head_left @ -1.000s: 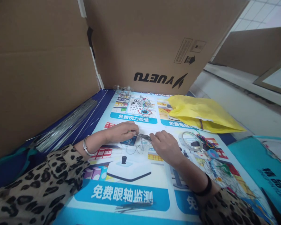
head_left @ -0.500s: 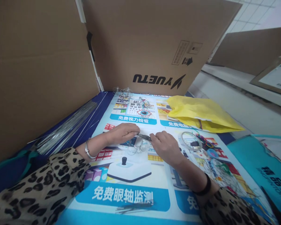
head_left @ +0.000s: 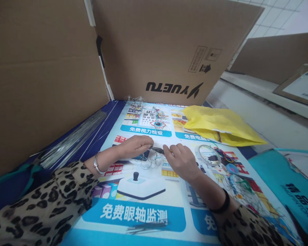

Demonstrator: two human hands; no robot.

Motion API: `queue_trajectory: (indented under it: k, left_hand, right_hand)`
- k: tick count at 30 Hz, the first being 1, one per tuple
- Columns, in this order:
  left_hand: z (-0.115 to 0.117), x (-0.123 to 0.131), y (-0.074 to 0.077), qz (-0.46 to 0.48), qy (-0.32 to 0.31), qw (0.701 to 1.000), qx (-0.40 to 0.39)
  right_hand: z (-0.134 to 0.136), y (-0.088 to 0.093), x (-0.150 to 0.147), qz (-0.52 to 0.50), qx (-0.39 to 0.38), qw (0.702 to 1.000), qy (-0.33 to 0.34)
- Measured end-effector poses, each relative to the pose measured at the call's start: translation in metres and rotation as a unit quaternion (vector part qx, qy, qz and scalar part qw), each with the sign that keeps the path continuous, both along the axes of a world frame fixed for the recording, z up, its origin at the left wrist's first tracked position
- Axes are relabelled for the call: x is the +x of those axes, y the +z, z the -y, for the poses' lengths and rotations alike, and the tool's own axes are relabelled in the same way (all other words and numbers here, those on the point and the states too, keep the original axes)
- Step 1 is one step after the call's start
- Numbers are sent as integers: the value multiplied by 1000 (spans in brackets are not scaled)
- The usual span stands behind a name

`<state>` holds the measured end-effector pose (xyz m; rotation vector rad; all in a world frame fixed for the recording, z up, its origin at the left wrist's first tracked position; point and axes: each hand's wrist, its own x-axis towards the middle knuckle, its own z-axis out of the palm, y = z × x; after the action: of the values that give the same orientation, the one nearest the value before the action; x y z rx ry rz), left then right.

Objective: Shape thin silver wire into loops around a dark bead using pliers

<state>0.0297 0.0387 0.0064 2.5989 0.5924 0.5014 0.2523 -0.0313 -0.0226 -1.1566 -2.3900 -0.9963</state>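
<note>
My right hand (head_left: 181, 160) is closed around a pair of pliers (head_left: 157, 149), whose dark jaws point left toward my other hand. With fingers pinched together, my left hand (head_left: 136, 146) holds thin wire right at the plier tips. Loops of that thin wire (head_left: 151, 162) hang below the jaws, over the printed sheet. The handles of the pliers are mostly hidden in my right palm. Both hands are a little above the sheet, close to each other.
A bundle of straight wires (head_left: 75, 140) lies at left. Beyond are tangled wire pieces (head_left: 157, 114) and a yellow bag (head_left: 220, 124). At right sit a clear ring-shaped roll (head_left: 209, 154), coloured wires (head_left: 227, 155) and a teal bag (head_left: 284, 184). Cut wires (head_left: 146, 227) lie in front. Cardboard (head_left: 169, 51) stands behind.
My right hand and the pliers have shifted and turned very slightly. My left hand stays almost in place, and the wire loops hang much as before.
</note>
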Motion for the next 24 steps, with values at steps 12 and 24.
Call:
queue_trajectory:
  k: [12, 24]
  left_hand:
    - [1, 3, 3, 22, 13, 997, -67]
    - [2, 5, 7, 18, 47, 992, -114]
  right_hand:
    - [2, 7, 2, 39, 15, 999, 15]
    - [1, 7, 3, 64, 29, 997, 28]
